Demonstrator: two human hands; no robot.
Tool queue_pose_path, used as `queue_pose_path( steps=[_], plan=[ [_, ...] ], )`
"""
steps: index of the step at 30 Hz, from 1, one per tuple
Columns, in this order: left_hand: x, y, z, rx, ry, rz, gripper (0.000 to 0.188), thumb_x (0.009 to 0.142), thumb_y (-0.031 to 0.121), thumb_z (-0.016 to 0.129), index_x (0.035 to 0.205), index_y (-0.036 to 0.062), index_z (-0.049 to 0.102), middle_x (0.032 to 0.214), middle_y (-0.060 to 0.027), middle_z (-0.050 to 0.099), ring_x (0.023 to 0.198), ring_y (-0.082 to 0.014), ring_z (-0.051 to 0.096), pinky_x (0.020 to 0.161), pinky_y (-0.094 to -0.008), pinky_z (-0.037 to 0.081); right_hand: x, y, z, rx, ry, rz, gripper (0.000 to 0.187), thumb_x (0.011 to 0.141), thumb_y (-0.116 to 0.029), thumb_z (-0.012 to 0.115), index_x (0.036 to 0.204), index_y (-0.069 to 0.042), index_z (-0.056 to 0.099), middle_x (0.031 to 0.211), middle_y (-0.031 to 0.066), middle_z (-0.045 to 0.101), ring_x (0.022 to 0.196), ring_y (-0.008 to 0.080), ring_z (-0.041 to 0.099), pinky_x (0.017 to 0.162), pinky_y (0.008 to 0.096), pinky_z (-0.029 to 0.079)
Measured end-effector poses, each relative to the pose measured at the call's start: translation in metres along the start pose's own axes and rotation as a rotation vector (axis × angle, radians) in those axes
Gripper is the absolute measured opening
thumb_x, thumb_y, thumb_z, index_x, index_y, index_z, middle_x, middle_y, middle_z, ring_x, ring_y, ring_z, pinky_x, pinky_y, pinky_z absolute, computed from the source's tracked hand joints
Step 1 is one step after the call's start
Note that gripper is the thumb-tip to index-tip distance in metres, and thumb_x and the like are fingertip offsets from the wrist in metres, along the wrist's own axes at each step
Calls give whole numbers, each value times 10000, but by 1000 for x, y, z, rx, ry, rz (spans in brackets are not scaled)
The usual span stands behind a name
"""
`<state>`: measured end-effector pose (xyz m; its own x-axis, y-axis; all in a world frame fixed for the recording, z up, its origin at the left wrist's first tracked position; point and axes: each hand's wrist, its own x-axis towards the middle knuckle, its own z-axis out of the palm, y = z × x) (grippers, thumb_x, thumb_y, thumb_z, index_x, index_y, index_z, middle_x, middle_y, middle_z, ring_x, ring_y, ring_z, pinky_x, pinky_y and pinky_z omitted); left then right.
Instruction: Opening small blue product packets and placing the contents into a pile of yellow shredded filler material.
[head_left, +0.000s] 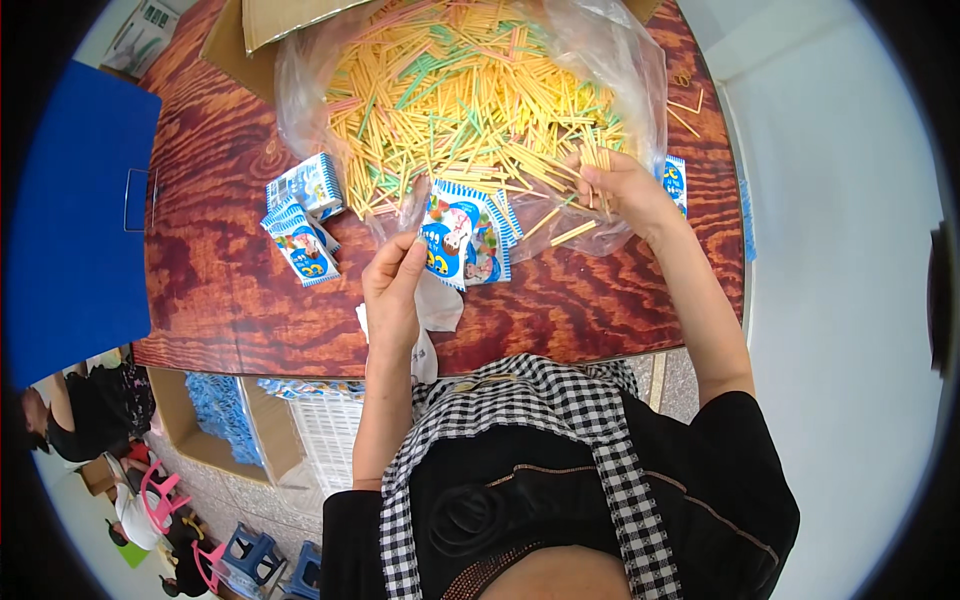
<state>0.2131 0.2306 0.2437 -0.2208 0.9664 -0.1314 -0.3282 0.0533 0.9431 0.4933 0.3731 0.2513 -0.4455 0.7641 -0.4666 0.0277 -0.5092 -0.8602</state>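
A big heap of thin sticks (pixel 470 110), mostly yellow with some green and pink, spills from a clear plastic bag (pixel 648 75) on the table. At the heap's near right edge, my right hand (pixel 628 192) is closed round a small bunch of yellow sticks (pixel 594 165). My left hand (pixel 393 283) pinches the left edge of a small blue-and-white packet (pixel 447 235), held upright in front of the heap. Partly behind it is another such packet (pixel 492 256). Several similar packets (pixel 303 250) lie stacked to the left of the heap.
The wood-grain table (pixel 230 320) also bears a cardboard box (pixel 235 45) behind the bag and one packet (pixel 675 182) at the right. Below the table's near edge stand a carton of blue packets (pixel 222 415) and a white crate (pixel 330 440). Other people sit at far lower left.
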Motion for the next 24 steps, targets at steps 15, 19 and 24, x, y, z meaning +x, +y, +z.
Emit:
queue_pose_path(
  steps=[15,19,24],
  plan=[
    [64,-18,96,-808,-34,-488,240,988,176,389,1111,19,523,1198,-126,561,1188,-253,475,1060,-431,337,25,-9,77,514,1,-383,152,925,-95,560,1049,-14,525,920,93,613,842,206,625,771,327,526],
    [78,-21,101,-1133,-14,-551,236,938,90,424,1112,-26,533,1129,-120,585,1126,-284,500,1086,-434,319,30,6,104,458,174,-603,173,924,-54,539,1092,-26,510,884,67,593,791,154,587,748,287,490],
    [78,-21,90,-1319,-277,-500,262,976,126,356,1108,-20,530,1118,-125,583,1089,-226,497,1043,-383,349,30,1,112,466,204,-593,237,916,-55,558,1146,-10,518,871,56,604,773,128,586,711,262,471]
  ],
)
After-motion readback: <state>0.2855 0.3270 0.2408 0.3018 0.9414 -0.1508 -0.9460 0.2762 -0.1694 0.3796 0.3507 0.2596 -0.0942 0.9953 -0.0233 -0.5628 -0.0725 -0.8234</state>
